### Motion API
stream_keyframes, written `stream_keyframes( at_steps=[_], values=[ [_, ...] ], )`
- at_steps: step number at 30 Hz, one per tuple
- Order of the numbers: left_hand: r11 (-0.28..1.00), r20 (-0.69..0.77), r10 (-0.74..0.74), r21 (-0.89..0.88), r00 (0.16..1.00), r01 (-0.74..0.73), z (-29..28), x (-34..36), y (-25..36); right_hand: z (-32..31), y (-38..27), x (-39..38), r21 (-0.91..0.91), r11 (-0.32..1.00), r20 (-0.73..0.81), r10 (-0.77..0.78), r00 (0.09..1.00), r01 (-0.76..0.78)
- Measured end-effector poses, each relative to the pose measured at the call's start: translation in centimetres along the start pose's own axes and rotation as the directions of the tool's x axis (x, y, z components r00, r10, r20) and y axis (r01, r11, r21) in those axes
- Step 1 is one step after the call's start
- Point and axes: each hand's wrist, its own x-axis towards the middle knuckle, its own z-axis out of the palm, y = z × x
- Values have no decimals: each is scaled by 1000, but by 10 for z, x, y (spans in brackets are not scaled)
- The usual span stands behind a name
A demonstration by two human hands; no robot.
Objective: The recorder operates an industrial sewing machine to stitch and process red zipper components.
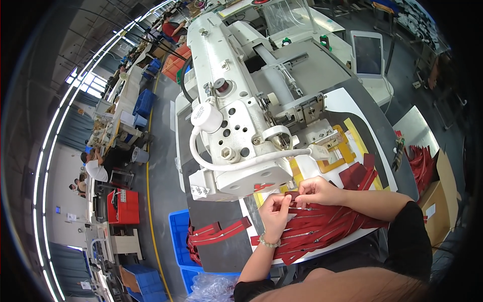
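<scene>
Both my hands are close together in front of the sewing machine's head (236,126). Between the fingertips of my left hand (274,214) and my right hand (320,193) is a small dark red fabric piece (291,194), pinched from both sides. A beaded bracelet circles my left wrist. Under and beside my hands spreads a pile of red zippers (322,226) with silver teeth. Dark red fabric pieces (352,176) lie past my right hand, close to a yellow frame (344,153) on the machine bed. How the held piece joins any zipper is hidden by my fingers.
More zippers (221,231) lie at the left table edge, hanging over a blue bin (178,231). On the right, a cardboard box (443,211) stands beside another red bundle (420,163). A screen (367,55) sits at the back right. Other people work along the far left.
</scene>
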Motion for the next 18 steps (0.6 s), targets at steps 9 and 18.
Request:
stream_keyframes(
  at_steps=[9,18],
  values=[
    [988,27,106,110,994,-108,-2,-2,-2,-1,-3,-1,-26,999,30,26,999,-25],
    [998,66,61,21,996,-63,0,-2,4,0,-10,0,-72,997,65,34,997,-29]
  ],
)
